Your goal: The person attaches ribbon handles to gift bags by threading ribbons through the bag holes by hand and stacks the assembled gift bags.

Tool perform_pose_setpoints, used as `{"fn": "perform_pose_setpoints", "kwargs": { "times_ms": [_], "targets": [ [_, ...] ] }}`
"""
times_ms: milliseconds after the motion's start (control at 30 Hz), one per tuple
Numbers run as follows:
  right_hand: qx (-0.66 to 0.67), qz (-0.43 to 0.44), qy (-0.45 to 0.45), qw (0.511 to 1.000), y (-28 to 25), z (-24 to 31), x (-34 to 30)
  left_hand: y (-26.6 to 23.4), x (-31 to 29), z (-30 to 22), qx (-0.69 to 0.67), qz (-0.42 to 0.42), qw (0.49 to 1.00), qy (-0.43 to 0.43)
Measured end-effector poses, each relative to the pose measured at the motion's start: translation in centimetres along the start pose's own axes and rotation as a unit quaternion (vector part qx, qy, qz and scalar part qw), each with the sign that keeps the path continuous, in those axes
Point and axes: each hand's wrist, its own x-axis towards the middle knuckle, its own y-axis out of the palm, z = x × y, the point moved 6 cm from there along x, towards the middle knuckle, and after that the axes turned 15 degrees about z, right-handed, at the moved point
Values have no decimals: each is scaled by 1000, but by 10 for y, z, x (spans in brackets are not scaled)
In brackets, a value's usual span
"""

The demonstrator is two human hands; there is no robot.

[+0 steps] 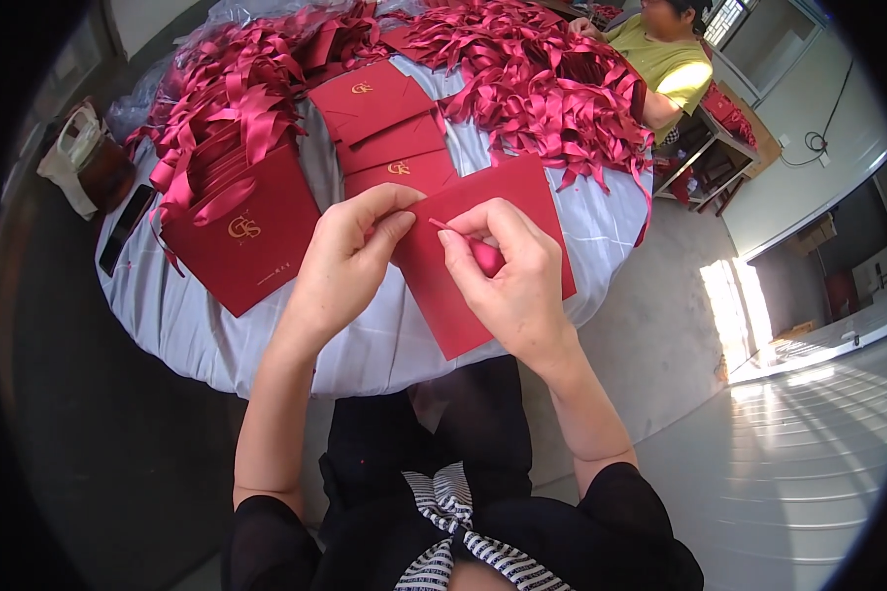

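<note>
In front of me is a flat red paper bag (439,295), tilted above the table's near edge. My left hand (358,246) pinches its upper left edge between thumb and fingers. Over the bag's face, my right hand (512,281) is closed on a red ribbon (486,258), whose tip pokes out between thumb and forefinger near the bag's left edge. Part of the ribbon is hidden in the right palm. Just beyond lie flat red bags (373,98) with gold emblems. At left, a stack of red bags (251,231) carries ribbon loops.
A pale cloth (192,330) covers the round table. Large heaps of ribboned bags (542,74) fill its far side. A phone (126,231) rests at the left edge, near a brown and white bag (89,163). A person in a yellow-green top (665,64) is at far right.
</note>
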Motion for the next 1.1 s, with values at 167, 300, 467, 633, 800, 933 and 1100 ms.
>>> {"fn": "perform_pose_setpoints", "kwargs": {
  "times_ms": [167,300,467,633,800,933,1100],
  "targets": [
    [4,-7,32,999,-2,3,-2,4,-4,-18,86,-18,996,20],
    [11,-32,30,999,-6,6,-3,12,-8,-35,178,-62,977,102],
    [-53,-34,14,998,-11,13,-7,27,-12,-57,317,-77,929,175],
    [-52,-57,62,995,-15,14,-14,38,-13,-61,342,-73,919,181],
    [-37,-70,80,994,-18,8,-16,44,-10,-57,349,-50,920,171],
    [60,-2,180,982,-18,2,-10,48,-11,-59,353,-23,915,194],
    [59,19,103,993,-17,-1,-10,42,-12,-59,363,-18,912,191]
  ]
}}
